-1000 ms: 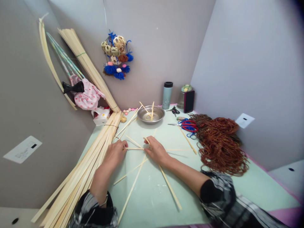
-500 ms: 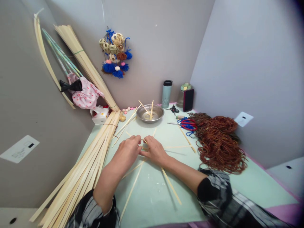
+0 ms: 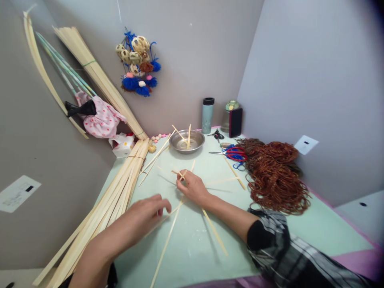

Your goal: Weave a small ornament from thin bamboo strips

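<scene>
The crossed pale strips [image 3: 182, 175] sit above the middle of the green table [image 3: 192, 258], pinched narrowly by the fingertips of the right hand [image 3: 192, 187]. Long ends fan out around them, one reaching toward the near edge. The left hand [image 3: 150, 213] is nearer the body, fingers loosely bent, over another thin strip (whether it grips that one, I cannot tell; the thumb is hidden). Farther left slants a bundle of flat strips [image 3: 120, 192]. Beyond the hands stands a metal bowl [image 3: 187, 151] with strips poking out; to its right, red-handled scissors [image 3: 223, 153] lie beside a heap of brown cord [image 3: 279, 182].
</scene>
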Demonstrator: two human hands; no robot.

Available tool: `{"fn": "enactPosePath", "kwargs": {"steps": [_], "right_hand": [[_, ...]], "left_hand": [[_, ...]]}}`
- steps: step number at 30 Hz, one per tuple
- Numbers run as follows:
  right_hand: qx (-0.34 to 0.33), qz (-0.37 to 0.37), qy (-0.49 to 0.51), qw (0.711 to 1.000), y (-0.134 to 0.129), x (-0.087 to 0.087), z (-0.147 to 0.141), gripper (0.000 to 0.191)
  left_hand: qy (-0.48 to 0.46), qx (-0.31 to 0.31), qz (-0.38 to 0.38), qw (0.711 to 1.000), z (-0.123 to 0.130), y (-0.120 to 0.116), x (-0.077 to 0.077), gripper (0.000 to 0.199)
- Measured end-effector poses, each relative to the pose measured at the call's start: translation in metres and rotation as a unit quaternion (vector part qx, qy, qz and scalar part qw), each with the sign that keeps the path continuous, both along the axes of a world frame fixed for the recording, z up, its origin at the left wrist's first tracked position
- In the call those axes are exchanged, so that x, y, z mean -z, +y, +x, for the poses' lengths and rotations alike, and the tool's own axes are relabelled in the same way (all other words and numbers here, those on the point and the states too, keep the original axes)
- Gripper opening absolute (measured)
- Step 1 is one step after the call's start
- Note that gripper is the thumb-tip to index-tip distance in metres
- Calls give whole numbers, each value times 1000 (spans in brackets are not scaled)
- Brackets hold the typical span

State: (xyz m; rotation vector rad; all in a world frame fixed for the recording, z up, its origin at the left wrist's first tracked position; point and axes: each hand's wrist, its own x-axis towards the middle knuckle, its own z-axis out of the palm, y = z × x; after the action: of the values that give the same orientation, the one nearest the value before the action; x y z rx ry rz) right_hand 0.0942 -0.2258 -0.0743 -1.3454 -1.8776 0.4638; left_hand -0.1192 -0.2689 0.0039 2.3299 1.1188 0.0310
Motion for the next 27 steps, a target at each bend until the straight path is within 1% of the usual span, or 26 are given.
{"fn": "enactPosePath", "kwargs": {"steps": [1, 2, 3, 5, 7, 10, 13, 15, 17, 19, 23, 24, 25, 27], "right_hand": [[-4, -5, 18, 1000, 0, -1, 1, 4], [-8, -11, 35, 999, 1, -2, 1, 5], [-10, -18, 52, 998, 1, -2, 2, 5], [-16, -30, 80, 996, 2, -4, 3, 7], [-20, -42, 96, 994, 2, -5, 4, 8], [-20, -53, 104, 993, 2, -5, 5, 9], [-20, -58, 106, 993, 2, -5, 5, 8], [-20, -57, 105, 993, 2, -5, 6, 8], [-17, -57, 106, 993, 2, -6, 6, 7], [-17, -59, 109, 992, 2, -6, 6, 6], [-14, -62, 113, 992, 3, -5, 7, 5], [-14, -63, 114, 991, 3, -5, 7, 5], [-13, -63, 114, 991, 3, -6, 7, 4], [-12, -63, 114, 991, 2, -6, 7, 5]], "left_hand": [[8, 30, -37, 999, -5, -7, 5, 35], [11, 46, -62, 997, -8, -14, 10, 39], [11, 48, -78, 996, -9, -20, 15, 41], [7, 57, -100, 993, -6, -30, 22, 39], [7, 64, -107, 992, -1, -33, 26, 34], [12, 72, -99, 992, 5, -30, 25, 28], [11, 89, -99, 991, 6, -28, 22, 37], [12, 98, -114, 989, 3, -30, 21, 45], [13, 100, -138, 985, 0, -34, 21, 48], [14, 96, -163, 982, -2, -36, 23, 44], [-9, 66, -185, 980, 0, -34, 22, 15], [-22, 60, -190, 980, 0, -34, 20, 11], [-34, 60, -196, 978, 0, -34, 19, 11], [-42, 61, -199, 977, 0, -38, 17, 18]]}}
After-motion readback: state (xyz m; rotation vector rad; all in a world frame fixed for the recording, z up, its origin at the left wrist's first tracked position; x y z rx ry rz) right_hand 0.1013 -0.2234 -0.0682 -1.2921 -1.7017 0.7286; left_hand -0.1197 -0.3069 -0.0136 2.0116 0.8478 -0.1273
